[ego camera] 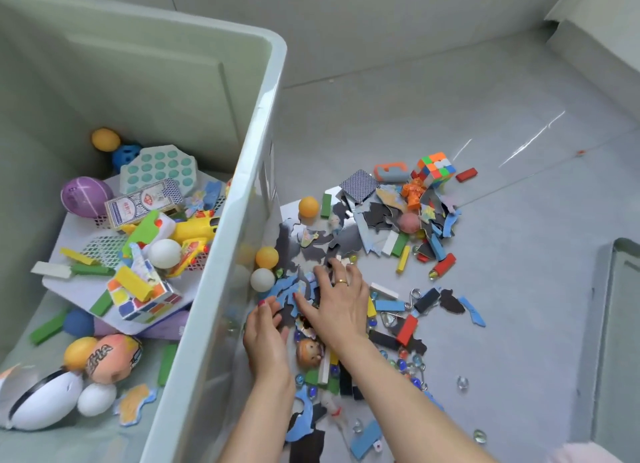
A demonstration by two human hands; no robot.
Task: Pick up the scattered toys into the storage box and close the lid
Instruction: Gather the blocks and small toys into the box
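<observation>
The pale green storage box [263, 123] stands open on the left, holding balls, a card pack, a yellow toy gun and a cube. Scattered toys cover the floor beside it: blue and black puzzle pieces [287, 286], coloured blocks, marbles, orange balls [267, 257] and a Rubik's cube [434, 168]. My right hand [337, 301] lies flat, fingers spread, on the puzzle pieces near the box wall. My left hand [265, 334] sits just left of it, fingers curled against the same pieces. I cannot tell whether either hand grips any piece.
A small doll head [309, 352] lies between my forearms. More blocks and marbles [408, 362] spread to the right of my right arm. A grey lid or box edge [620, 324] shows at the right. Tiled floor stretches beyond the pile.
</observation>
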